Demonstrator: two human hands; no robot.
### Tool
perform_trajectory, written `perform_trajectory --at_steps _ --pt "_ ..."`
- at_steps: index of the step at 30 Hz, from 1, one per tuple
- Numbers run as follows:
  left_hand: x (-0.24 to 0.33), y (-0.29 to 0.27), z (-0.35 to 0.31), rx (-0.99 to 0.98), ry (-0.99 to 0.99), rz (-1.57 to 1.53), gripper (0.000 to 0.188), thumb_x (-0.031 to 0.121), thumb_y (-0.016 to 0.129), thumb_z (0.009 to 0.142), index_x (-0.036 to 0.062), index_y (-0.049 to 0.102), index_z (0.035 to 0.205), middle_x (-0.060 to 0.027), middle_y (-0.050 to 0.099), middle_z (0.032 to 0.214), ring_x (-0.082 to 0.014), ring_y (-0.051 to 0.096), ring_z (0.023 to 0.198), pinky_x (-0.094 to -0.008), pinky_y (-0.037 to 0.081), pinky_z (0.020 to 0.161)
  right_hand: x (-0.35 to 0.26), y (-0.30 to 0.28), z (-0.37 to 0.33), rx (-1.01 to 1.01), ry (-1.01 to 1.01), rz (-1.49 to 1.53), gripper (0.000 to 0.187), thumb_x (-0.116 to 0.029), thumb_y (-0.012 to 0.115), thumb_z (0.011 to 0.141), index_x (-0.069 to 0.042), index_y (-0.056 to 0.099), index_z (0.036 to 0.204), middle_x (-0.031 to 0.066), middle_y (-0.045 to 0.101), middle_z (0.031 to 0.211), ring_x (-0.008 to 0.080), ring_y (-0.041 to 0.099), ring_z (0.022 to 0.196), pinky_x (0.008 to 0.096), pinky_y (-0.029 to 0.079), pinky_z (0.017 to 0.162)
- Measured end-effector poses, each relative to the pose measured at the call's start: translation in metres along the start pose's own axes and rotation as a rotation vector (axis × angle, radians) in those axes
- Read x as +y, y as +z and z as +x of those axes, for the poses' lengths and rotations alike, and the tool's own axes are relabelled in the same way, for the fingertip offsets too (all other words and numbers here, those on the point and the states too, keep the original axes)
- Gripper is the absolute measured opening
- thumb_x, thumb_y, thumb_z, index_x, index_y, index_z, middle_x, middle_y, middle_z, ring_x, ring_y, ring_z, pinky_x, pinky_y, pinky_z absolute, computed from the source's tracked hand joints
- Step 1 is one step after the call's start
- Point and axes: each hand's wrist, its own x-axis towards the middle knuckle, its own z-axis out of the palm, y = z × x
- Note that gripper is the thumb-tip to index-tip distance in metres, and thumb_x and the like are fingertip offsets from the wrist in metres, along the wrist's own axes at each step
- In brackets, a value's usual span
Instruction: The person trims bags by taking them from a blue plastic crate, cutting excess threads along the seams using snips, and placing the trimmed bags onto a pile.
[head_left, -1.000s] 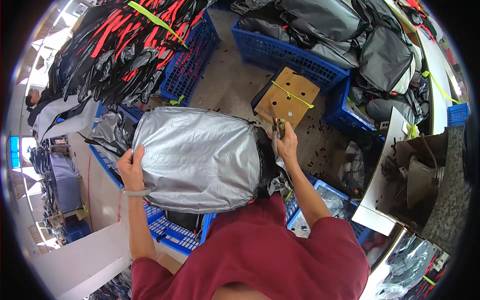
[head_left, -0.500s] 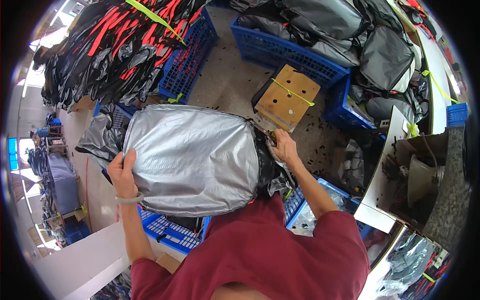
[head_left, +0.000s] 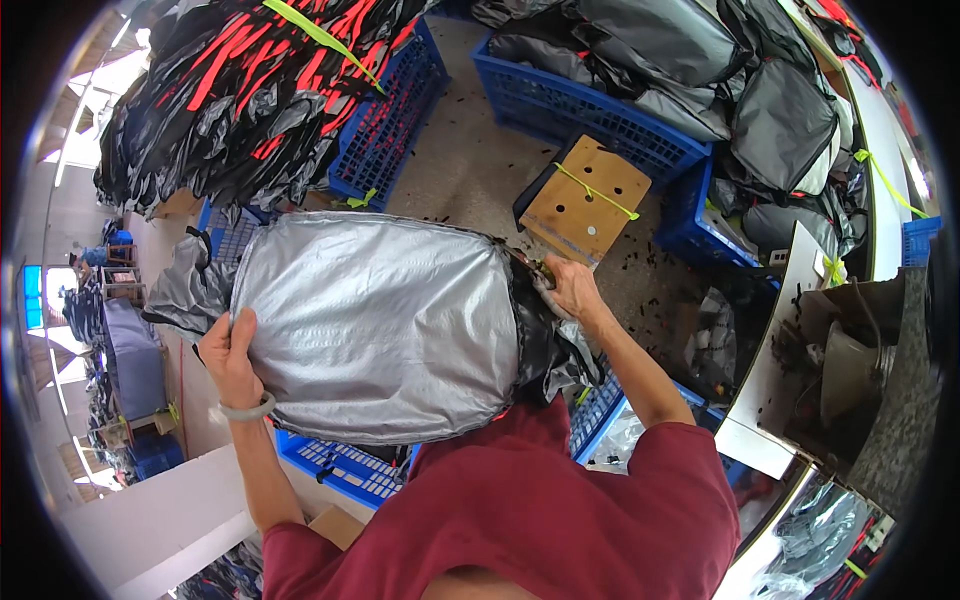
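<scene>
A large silver sewn bag point(head_left: 385, 320) with dark edging is stretched between my hands in front of my body. My left hand point(head_left: 232, 358) is closed on its left edge, the thumb lying on the silver face. My right hand point(head_left: 573, 290) is closed at the bag's upper right edge, beside bunched black and silver fabric point(head_left: 555, 355). Something small and yellowish-brown shows at the right fingertips, too small to make out. Loose silver-grey cloth point(head_left: 190, 290) hangs past the bag's left end.
A wooden stool point(head_left: 587, 198) with holes and a yellow-green strap stands ahead. Blue crates point(head_left: 590, 105) heaped with silver bags lie beyond it. Black, silver and red pieces point(head_left: 250, 110) pile up at the far left. A white-edged workbench point(head_left: 765, 400) borders the right, and dark scraps litter the floor.
My left hand and the bag's left end have shifted slightly left and down. My right hand keeps its hold at the right edge. The surroundings have shifted slightly in the view.
</scene>
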Motion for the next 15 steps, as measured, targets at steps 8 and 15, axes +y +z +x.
perform_trajectory --at_steps 8,15 --pt "0.0 -0.006 0.002 0.014 0.04 0.214 0.039 0.015 0.065 0.085 0.002 0.039 0.06 0.0082 0.031 0.058 -0.0026 0.027 0.057 -0.0256 0.02 0.048 -0.01 -0.013 0.05 0.182 -0.082 0.222 0.031 -0.025 0.06 0.075 0.0 0.055 0.093 0.0218 0.057 0.081 0.0419 0.057 0.077 0.0449 0.046 0.067" --pt "-0.008 -0.03 -0.002 0.037 -0.028 0.043 0.039 0.006 0.068 0.081 0.0049 0.037 0.057 0.0088 0.03 0.056 -0.0011 0.024 0.055 -0.0241 0.018 0.046 -0.158 -0.026 0.192 0.159 -0.77 0.08 0.043 -0.011 0.068 0.061 0.0 0.05 0.099 0.0179 0.055 0.101 0.0359 0.053 0.096 0.0412 0.045 0.08"
